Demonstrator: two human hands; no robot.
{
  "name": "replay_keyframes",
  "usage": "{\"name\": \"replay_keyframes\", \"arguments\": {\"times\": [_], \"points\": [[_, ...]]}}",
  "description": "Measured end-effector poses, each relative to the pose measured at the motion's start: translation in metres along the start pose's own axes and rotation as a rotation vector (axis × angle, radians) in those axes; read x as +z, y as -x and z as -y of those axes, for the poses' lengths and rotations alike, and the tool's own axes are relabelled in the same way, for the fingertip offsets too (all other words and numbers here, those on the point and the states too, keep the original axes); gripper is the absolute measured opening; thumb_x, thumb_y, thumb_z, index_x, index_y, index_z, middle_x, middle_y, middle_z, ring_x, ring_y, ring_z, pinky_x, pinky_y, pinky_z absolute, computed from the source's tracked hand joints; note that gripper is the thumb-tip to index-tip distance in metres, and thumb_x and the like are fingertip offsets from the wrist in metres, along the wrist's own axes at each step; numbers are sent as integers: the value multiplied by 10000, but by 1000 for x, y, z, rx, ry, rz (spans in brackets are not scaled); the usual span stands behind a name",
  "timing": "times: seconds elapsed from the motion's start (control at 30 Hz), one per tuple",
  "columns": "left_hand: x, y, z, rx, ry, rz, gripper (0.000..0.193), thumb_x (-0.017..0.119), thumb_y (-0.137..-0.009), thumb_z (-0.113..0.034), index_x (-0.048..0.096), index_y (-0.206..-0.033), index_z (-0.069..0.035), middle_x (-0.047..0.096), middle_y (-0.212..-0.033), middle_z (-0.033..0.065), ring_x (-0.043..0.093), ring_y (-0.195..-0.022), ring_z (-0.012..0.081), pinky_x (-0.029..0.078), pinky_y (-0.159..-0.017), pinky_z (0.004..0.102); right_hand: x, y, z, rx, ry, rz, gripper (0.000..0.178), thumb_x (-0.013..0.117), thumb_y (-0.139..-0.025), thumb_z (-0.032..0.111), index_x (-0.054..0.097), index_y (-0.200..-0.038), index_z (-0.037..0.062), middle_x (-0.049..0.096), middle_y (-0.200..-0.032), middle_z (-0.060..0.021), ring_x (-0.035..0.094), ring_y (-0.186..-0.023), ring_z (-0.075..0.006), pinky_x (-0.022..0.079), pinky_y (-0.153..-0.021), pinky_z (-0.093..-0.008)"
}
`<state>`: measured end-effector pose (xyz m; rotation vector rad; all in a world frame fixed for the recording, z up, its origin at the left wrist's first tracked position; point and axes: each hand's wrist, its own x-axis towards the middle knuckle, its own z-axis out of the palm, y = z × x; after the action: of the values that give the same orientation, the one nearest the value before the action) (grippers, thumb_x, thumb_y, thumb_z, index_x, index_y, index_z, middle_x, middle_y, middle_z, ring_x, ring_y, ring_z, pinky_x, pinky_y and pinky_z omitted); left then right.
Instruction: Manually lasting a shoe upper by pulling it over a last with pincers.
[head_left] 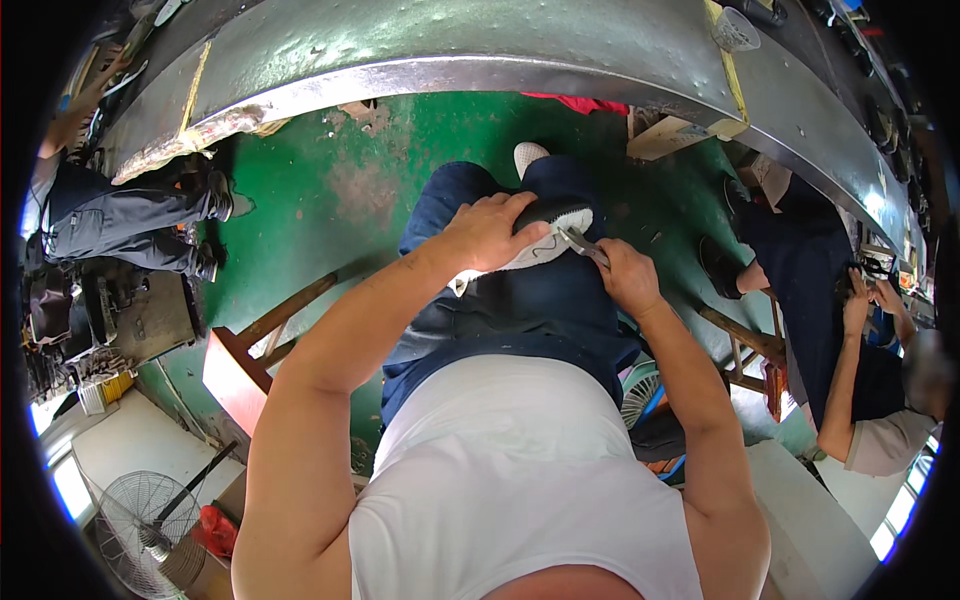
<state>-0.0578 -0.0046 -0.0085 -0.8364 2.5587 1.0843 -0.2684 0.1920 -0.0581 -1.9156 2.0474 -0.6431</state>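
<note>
Across my thighs lies a shoe upper (540, 252), its white underside turned up and black showing along the far edge; a last inside it cannot be made out. My left hand (492, 232) grips its left part, with the thumb across the white underside. In my right hand (630, 275) is a pair of metal pincers (585, 245), the fist wrapped round the handles. The jaws of the pincers meet the right end of the white underside. Whether they pinch the material is too small to tell.
A metal-topped bench (450, 50) runs across the far side, holding a clear cup (736, 30). Wooden stools (235, 370) stand at both sides. One co-worker (850, 300) sits at right; another's legs (140, 220) show at left. A fan (150, 530) stands lower left.
</note>
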Motion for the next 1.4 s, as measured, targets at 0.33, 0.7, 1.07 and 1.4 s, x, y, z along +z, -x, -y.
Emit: {"name": "replay_keyframes", "arguments": {"times": [0.33,0.7,1.07,1.4], "points": [[11,-6,-11,-137,169,14,710,578,-891,-596,543,-1390,-91,556,-1362,191,534,-1273,349,434,-1052,415,-44,14,27,108,-99,332,163,610,-924,139,566,-1010,7,675,-909,-199,687,-824,-349,543,-686,-454],[7,-1,-11,-121,189,58,696,704,-825,-460,550,-1355,-36,597,-1294,199,582,-1207,342,461,-1019,388,-26,-11,66,334,-265,219,337,448,-1035,308,543,-1029,-16,630,-862,-300,612,-838,-506,480,-746,-553],[-4,-17,2,0,261,201,795,773,-771,-480,526,-1335,23,626,-1245,233,611,-1162,317,466,-990,375,-19,4,44,504,-685,162,337,490,-1029,306,571,-1045,-20,671,-793,-165,678,-692,-275,528,-646,-381],[-82,20,7,-29,440,216,806,766,-825,-487,497,-1384,26,635,-1243,209,591,-1167,278,439,-1019,374,-49,15,41,520,-636,78,380,680,-914,261,565,-1156,-9,658,-945,-154,667,-823,-261,525,-771,-361]]}}
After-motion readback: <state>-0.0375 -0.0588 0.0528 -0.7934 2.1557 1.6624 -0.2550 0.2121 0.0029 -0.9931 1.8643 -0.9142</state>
